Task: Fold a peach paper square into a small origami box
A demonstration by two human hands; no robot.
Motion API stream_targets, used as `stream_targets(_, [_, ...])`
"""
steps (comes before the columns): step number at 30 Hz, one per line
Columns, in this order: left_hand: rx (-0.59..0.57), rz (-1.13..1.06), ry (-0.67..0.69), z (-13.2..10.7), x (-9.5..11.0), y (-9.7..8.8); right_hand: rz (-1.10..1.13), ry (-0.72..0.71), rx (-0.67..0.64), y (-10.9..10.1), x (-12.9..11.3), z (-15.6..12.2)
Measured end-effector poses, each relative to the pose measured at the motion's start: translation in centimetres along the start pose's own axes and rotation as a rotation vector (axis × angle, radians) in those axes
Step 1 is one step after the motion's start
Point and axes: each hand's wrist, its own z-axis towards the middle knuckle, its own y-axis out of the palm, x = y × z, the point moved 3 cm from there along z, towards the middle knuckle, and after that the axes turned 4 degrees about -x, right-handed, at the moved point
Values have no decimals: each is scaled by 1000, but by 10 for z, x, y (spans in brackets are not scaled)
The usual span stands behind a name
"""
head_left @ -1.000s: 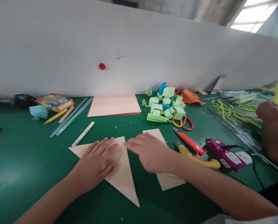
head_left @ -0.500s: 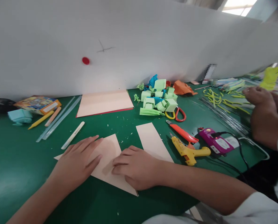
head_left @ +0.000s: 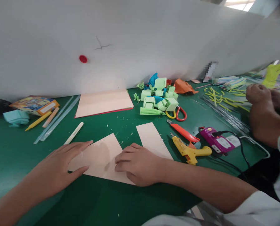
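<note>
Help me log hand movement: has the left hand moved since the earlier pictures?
Yes, leftward against the pale stick: a second ago the left hand lay right of the stick's near end; now it sits directly in front.

Bare to the frame's edge at 8 o'clock, your slim left forearm (head_left: 19, 190) meets a slender-fingered left hand (head_left: 57, 161). At 4 o'clock, your loose white sleeve (head_left: 255, 205), softly creased, gives way to a bare right forearm (head_left: 198, 177) and right hand (head_left: 140, 164); pale cloth (head_left: 170, 220) shows between 5 and 6 o'clock.
</note>
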Motion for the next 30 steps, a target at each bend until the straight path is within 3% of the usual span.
stream_targets(9, [-51,-109,-37,-6,-10,-1,-5,79,39,-5,14,-5])
stream_targets(18, [-119,-171,-115,-5,-7,-4,36,357,145,-12,32,-16])
stream_targets(21, [-95,-165,-179,-2,2,-8,111,390,166,-12,28,-18])
stream_targets(25, [-40,-197,-156,1,13,-12,234,375,202,-15,24,-22])
stream_targets(30, [-2,-228,-132,5,9,-7,266,387,238,-15,24,-25])
